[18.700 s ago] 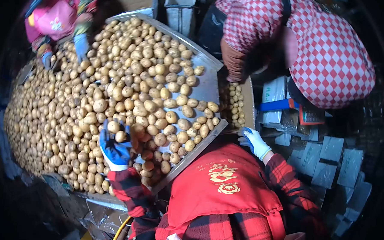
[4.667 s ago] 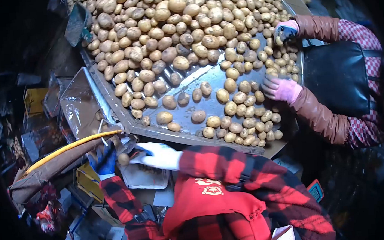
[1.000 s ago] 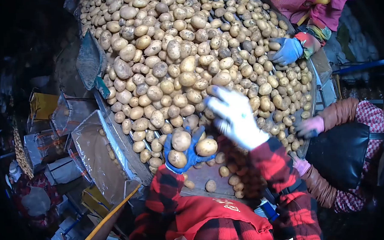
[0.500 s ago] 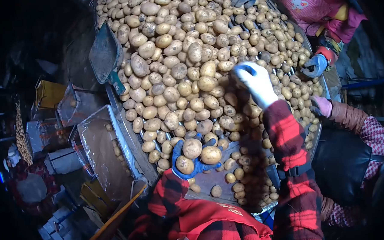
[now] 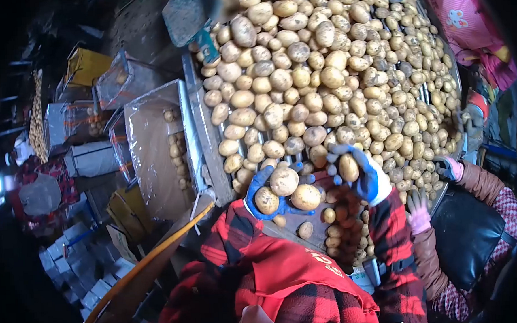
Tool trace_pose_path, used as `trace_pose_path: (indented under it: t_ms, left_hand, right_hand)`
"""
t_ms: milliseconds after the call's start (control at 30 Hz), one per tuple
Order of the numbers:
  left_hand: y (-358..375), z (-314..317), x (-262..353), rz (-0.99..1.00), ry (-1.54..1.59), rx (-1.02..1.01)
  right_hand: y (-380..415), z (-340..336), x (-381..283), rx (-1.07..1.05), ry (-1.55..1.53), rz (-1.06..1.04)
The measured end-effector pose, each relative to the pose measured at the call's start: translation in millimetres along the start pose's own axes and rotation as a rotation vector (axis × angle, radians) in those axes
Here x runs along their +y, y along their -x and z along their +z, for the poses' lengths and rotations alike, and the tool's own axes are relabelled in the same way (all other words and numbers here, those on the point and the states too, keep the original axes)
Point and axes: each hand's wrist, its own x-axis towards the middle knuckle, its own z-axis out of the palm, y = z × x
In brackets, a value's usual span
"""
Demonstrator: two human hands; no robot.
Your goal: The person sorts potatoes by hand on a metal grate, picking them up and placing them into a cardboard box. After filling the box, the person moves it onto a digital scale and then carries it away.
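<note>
My left hand (image 5: pixel 283 207), in a blue glove, is cupped palm-up around three potatoes (image 5: pixel 284 182) near the table's front edge. My right hand (image 5: pixel 366 177), in a blue-and-white glove, grips one potato (image 5: pixel 348 168) just to the right of the left hand. Both hands are in front of a wide heap of loose potatoes (image 5: pixel 330 77) on the sorting table. Smaller potatoes (image 5: pixel 333 236) lie in a lower section under my right forearm.
At the left stands a plastic-lined box (image 5: pixel 154 160) with potatoes along one side. A green scoop (image 5: pixel 184 17) rests at the table's upper left corner. Gloved hands of co-workers (image 5: pixel 419 212) are along the right edge. A curved orange-edged strap or board (image 5: pixel 153 264) runs at lower left.
My right hand has come back from over the heap toward my left hand and now has a potato in it. The view has swung left, shifting the scene rightward.
</note>
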Motion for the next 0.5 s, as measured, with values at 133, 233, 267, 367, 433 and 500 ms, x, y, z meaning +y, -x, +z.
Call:
trace_pose_path:
  t_ms: [133, 233, 267, 367, 433, 500]
  left_hand:
    - [44.5, -20.2, -24.2, 0.018, -0.107, 0.122]
    - [82.3, -39.6, -39.0, 0.093, -0.329, 0.324]
    - [95.2, -40.4, -40.8, 0.074, -0.334, 0.304]
    - [139.1, -28.1, -36.7, -0.065, -0.167, 0.031]
    - [190.9, -40.3, -51.5, 0.295, -0.052, -0.020]
    - [235.6, -45.3, -55.7, 0.271, 0.646, -0.240]
  right_hand:
    - [50.7, -23.9, 58.5, -0.143, -0.027, 0.034]
    - [78.8, -36.6, 102.6, -0.109, -0.171, 0.180]
    - [85.3, -33.6, 113.9, -0.144, -0.145, 0.166]
    - [101.3, -8.2, 138.0, -0.235, -0.015, 0.267]
    - [100.4, 27.0, 148.0, -0.401, -0.078, 0.386]
    - [89.4, 69.8, 161.1, -0.525, 0.043, 0.496]
